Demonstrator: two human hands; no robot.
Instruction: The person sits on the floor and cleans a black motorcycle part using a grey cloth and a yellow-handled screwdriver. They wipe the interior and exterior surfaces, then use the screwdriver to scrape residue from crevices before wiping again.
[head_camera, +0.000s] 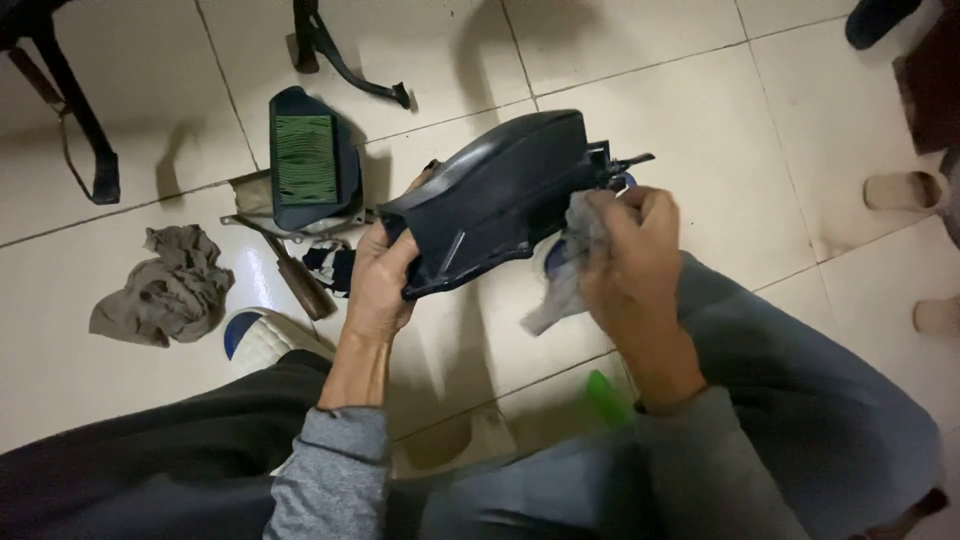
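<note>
Starting at the far left, there's a black stand leg (75, 110) with a strap hanging off it, and below that a crumpled grey rag (165, 287) lying on the pale tiled floor (700, 110). Next over, a dark air filter frame (310, 160) with a green pleated element sits on the tiles, with a brown-handled tool (300, 283) lying just in front of it and a white and blue slipper (262, 338) near the person's knee. Above that a black kickstand-type bar (345, 60) pokes in from the top. Then the left hand (380, 285) is closed around the lower left edge of a black plastic housing (500, 195), thumb on the front face, holding it up off the floor, tilted with the right end higher. The right hand (630, 255) is curled tight on a greyish cloth (570, 270) bunched against the right end of the housing, touching it. Something small and green (605, 395) shows down between the legs, too blurry to tell what. Way over right, two beige slippers (905, 190) sit near the edge.
</note>
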